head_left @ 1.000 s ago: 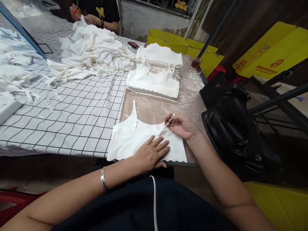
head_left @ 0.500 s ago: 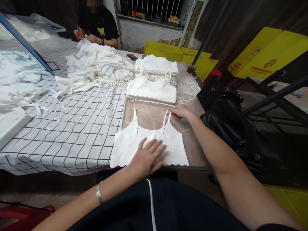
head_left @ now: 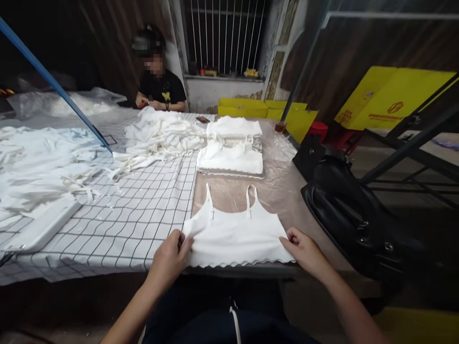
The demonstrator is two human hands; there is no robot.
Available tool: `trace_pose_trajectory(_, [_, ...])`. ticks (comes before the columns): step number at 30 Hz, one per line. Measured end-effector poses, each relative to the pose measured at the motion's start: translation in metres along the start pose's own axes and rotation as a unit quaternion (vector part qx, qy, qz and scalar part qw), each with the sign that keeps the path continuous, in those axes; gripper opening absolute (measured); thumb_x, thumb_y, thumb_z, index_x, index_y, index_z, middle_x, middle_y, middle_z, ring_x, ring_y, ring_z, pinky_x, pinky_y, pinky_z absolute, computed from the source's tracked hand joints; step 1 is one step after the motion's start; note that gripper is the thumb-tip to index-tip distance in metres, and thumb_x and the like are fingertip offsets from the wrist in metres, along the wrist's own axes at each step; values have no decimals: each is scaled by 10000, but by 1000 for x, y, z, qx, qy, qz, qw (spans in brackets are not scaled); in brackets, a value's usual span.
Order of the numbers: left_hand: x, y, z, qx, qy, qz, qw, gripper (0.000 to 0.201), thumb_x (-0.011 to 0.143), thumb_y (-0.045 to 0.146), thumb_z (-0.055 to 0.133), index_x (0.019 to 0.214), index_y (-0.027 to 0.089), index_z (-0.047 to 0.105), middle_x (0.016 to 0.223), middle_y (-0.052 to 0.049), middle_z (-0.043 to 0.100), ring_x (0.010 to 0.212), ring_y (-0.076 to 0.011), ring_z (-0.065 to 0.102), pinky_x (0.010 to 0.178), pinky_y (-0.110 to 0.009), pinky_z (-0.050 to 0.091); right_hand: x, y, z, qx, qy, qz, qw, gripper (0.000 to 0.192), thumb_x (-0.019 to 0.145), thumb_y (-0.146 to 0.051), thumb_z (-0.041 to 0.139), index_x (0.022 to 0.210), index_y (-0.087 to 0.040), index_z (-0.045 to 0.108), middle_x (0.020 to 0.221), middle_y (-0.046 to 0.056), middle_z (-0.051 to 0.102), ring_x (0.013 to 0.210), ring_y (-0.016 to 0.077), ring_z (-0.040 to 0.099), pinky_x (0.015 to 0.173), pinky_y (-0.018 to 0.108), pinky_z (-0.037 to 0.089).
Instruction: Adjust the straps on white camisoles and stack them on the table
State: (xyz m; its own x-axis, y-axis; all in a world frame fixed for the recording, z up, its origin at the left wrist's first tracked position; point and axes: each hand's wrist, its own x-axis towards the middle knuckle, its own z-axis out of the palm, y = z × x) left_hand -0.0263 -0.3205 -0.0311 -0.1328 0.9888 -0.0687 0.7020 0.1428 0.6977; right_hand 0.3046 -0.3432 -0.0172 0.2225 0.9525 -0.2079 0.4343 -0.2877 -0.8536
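Note:
A white camisole top with thin straps and a scalloped hem lies flat at the table's near edge, its straps pointing away from me. My left hand pinches its left side edge between thumb and fingers. On the opposite side edge, my right hand grips the fabric in the same way. Just beyond it sits a stack of folded white tops, which neither hand touches.
A heap of loose white garments lies on the checked cloth, with more white garments at left. A black bag stands at right. Across the table sits a person. A blue pole rises at left.
My left hand has moved from lying flat on the top to its left side edge. My right hand has left the strap and come down to the right side edge. The view has tilted up.

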Motion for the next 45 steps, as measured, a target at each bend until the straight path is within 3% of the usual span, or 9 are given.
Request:
trace_pose_trajectory(4, [7, 0, -16, -354, -83, -92, 927, 463, 592, 486, 783, 704, 212, 427, 567, 59, 479, 483, -104, 469, 459, -210, 336, 0, -24, -17, 249, -70, 60, 964, 560, 547, -532, 809, 710, -216, 376, 585, -60, 485, 521, 93, 447, 487, 211, 339])
trace_pose_trajectory(7, [32, 23, -44, -453, -146, -133, 869, 485, 533, 335, 871, 811, 209, 495, 669, 20, 612, 520, -131, 577, 437, -208, 417, 24, -51, -27, 333, -64, 74, 938, 554, 516, -413, 869, 745, -212, 406, 624, -53, 533, 547, 95, 500, 483, 198, 392])
trace_pose_trajectory(12, [143, 111, -93, -440, -103, -64, 890, 214, 725, 8, 691, 829, 148, 566, 674, -6, 642, 520, -88, 598, 453, -163, 460, 126, -131, -48, 356, 20, 6, 934, 297, 659, -145, 757, 735, -195, 475, 643, -55, 530, 562, 78, 509, 471, 175, 437])
trace_pose_trajectory(18, [277, 195, -119, -425, -38, 95, 899, 130, 851, 41, 624, 803, 152, 575, 659, 38, 582, 543, -34, 556, 587, -158, 486, 235, -209, -72, 343, 121, -89, 927, 268, 824, -82, 625, 705, -217, 426, 748, -32, 591, 631, 72, 547, 486, 159, 469])
trace_pose_trajectory(21, [307, 187, -95, -391, -32, 69, 917, 168, 795, 24, 657, 791, 169, 572, 658, 38, 584, 565, -53, 559, 651, -204, 511, 262, -189, -58, 290, 113, -39, 949, 269, 778, -82, 687, 736, -214, 456, 709, -23, 604, 597, 91, 565, 461, 180, 478])
trace_pose_trajectory(27, [318, 112, -10, -210, -46, -46, 975, 248, 616, 23, 751, 640, 154, 541, 529, 25, 538, 502, -99, 525, 528, -232, 473, 279, -102, -4, 136, 81, 76, 984, 375, 661, -173, 822, 705, -199, 450, 503, -55, 516, 422, 105, 501, 389, 206, 393])
trace_pose_trajectory(34, [316, 89, 4, -68, -1, 32, 997, 317, 639, 183, 780, 941, 162, 685, 1046, -112, 685, 1015, -276, 634, 903, -382, 497, 276, -81, 3, -3, 135, 20, 991, 309, 677, -223, 793, 880, -187, 562, 732, 27, 647, 718, 205, 643, 627, 299, 505])
trace_pose_trajectory(39, [308, 97, 23, 212, -72, 305, 925, 550, 936, 461, 442, 1458, 288, 421, 1616, -34, 210, 1496, -288, 106, 1194, -514, 77, 270, -80, 24, -336, 78, -292, 892, 578, 853, -467, 609, 1366, -225, 499, 1522, 132, 390, 1424, 337, 303, 1150, 520, 227])
trace_pose_trajectory(45, [326, 98, 39, 308, -191, 260, 895, 609, 982, 525, 177, 1547, 299, 199, 1634, -19, -29, 1503, -270, -8, 1185, -521, 37, 292, -80, 35, -440, -87, -221, 866, 684, 956, -598, 296, 1544, -252, 248, 1621, 49, 129, 1498, 264, 106, 1203, 468, 104])
